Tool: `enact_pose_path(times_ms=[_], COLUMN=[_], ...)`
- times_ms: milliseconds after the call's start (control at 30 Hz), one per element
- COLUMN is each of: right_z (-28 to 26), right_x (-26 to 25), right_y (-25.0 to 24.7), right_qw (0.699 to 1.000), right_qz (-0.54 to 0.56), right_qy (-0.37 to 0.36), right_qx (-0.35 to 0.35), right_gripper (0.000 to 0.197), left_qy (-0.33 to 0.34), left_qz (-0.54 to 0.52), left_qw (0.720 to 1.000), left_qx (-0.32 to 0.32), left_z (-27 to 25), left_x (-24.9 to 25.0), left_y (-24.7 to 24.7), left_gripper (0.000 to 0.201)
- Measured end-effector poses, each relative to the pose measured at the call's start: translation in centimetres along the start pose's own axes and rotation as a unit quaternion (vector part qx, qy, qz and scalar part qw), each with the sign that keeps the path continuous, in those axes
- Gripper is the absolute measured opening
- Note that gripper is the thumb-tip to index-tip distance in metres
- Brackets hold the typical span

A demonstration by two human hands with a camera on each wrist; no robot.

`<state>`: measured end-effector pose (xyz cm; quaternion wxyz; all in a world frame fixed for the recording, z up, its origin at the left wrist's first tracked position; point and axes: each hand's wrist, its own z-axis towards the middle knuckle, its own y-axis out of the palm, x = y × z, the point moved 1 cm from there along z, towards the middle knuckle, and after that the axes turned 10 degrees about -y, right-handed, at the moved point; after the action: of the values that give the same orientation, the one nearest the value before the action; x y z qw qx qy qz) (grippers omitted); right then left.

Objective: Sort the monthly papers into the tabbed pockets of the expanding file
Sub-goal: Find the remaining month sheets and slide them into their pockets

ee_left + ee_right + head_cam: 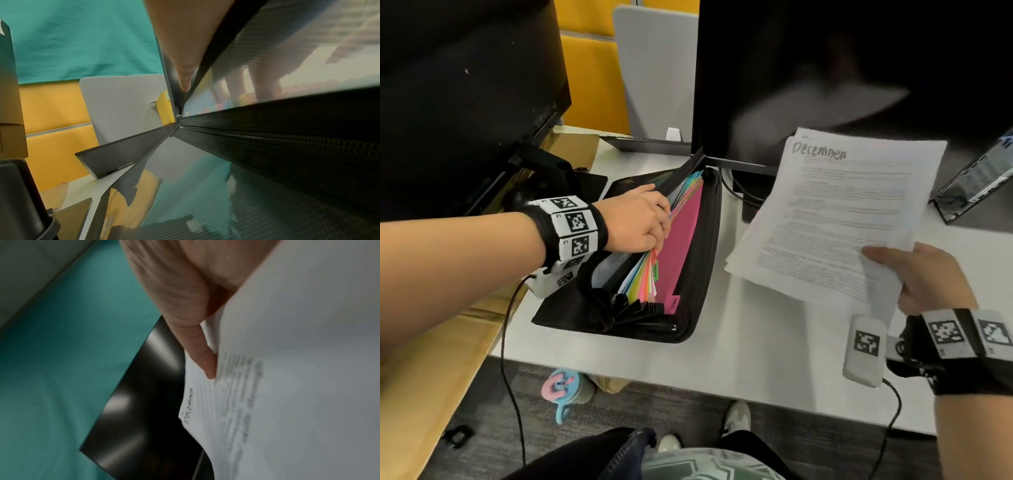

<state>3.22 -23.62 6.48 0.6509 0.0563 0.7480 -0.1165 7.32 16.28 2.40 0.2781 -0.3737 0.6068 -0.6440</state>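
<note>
Our left hand point(635, 219) curls into the dividers point(650, 270) of the open file point(698, 270) and pulls them leftward, baring the pink pocket point(683, 236). Tabs read NOV point(655, 273) and DEC point(674, 304). To the right, clear of the file, our right hand point(928, 277) pinches the papers point(835, 219) headed "December", thumb on top. Their long axis runs away from us, roughly parallel to the pocket's mouth, so we judge a leftward carry and tilt suffices. The right hand does the placing.
</note>
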Motion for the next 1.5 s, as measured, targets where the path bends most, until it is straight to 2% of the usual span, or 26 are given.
enact_pose_path(times_ms=[100, 200, 267, 367, 467, 567, 667, 800, 1100, 1200, 1367, 1400, 1500], right_z=[-0.1, -0.6, -1.0, -1.5, -1.8, -2.1, -2.5, -3.9, -4.5, -4.0, -3.1, -2.8, -3.0], right_x=[-0.7, -0.5, -0.3, 0.5, 1.1, 1.0, 0.5, 1.2, 3.2, 2.8, 3.0, 3.4, 4.1], right_y=[1.1, 2.8, 4.1, 6.3, 8.0, 8.7, 9.2, 10.2, 10.2, 10.8, 13.9, 14.9, 17.6], right_qw=[0.998, 0.999, 0.999, 0.998, 0.995, 0.994, 0.992, 0.991, 0.993, 0.992, 0.988, 0.985, 0.97], right_qz=[0.031, 0.027, 0.018, -0.024, -0.068, -0.064, -0.063, -0.085, -0.09, -0.086, -0.099, -0.107, -0.157], right_qy=[0.01, 0.002, -0.012, -0.046, -0.076, -0.094, -0.109, -0.099, -0.026, -0.026, -0.031, -0.04, -0.059], right_qx=[-0.044, -0.041, -0.037, -0.027, -0.019, -0.008, -0.003, -0.034, -0.075, -0.086, -0.118, -0.126, -0.174], right_gripper=[0.024, 0.03, 0.029, 0.024, 0.02, 0.02, 0.02, 0.016, 0.014, 0.015, 0.01, 0.012, 0.024], left_qy=[-0.014, -0.051, -0.053, -0.058, -0.062, -0.061, -0.062, -0.072, -0.112, -0.092, -0.087, -0.098, -0.137], left_qz=[0.043, 0.091, 0.099, 0.095, 0.1, 0.139, 0.146, 0.13, 0.127, 0.16, 0.173, 0.17, 0.172], left_qw=[0.999, 0.99, 0.988, 0.986, 0.984, 0.977, 0.977, 0.979, 0.975, 0.971, 0.967, 0.966, 0.961], left_qx=[-0.024, -0.09, -0.11, -0.127, -0.137, -0.148, -0.142, -0.14, -0.144, -0.154, -0.167, -0.168, -0.169], left_z=[0.2, 0.4, 0.6, 0.7, 1.0, 1.2, 1.4, 1.5, 1.4, 1.4, 1.5, 1.5, 1.4], left_x=[0.8, 1.9, 2.3, 3.0, 3.8, 4.2, 4.3, 4.4, 4.9, 5.3, 5.7, 5.8, 6.2], left_y=[-0.5, -1.0, -1.3, -1.8, -2.3, -2.5, -2.2, -2.1, -2.3, -2.4, -2.6, -2.5, -2.7], left_gripper=[0.055, 0.054, 0.056, 0.044, 0.05, 0.055, 0.046, 0.061, 0.061, 0.087, 0.093, 0.09, 0.062])
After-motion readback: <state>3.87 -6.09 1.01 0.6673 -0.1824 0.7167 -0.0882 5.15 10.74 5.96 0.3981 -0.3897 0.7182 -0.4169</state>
